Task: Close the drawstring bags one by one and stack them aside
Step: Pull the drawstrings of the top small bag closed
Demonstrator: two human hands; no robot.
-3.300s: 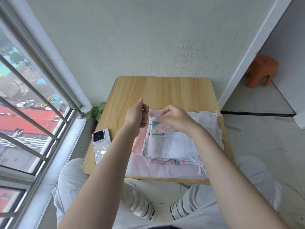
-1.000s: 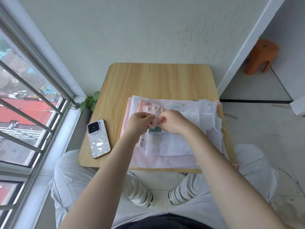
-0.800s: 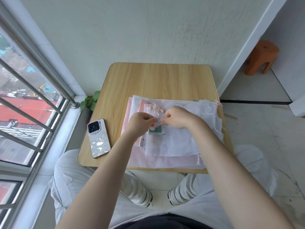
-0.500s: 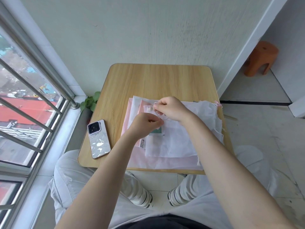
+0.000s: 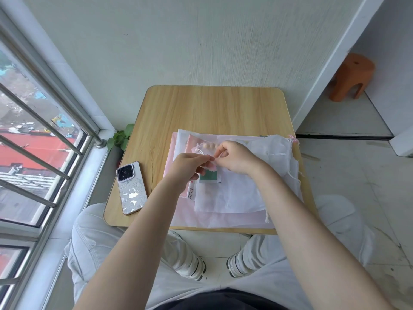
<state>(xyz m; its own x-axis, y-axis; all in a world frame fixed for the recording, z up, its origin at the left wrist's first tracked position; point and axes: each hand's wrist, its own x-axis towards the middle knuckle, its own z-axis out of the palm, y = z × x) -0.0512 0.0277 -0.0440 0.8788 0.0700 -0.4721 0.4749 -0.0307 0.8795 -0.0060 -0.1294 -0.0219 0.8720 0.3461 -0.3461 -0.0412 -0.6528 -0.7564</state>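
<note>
Mid-frame, the left hand [image 5: 190, 163] and right hand [image 5: 232, 156] pinched a small pink bag's [image 5: 206, 153] string; a hard tug could snap it.

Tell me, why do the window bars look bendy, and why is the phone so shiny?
In the head view, the wide lens bows straight things near the edges, so the window bars fan out; daylight from that window bounces off the phone as white glare; the left hand and right hand look sharp, not blurred, over the bags.

small bag [image 5: 209, 170] mostly behind hands, drawstring too thin
</note>
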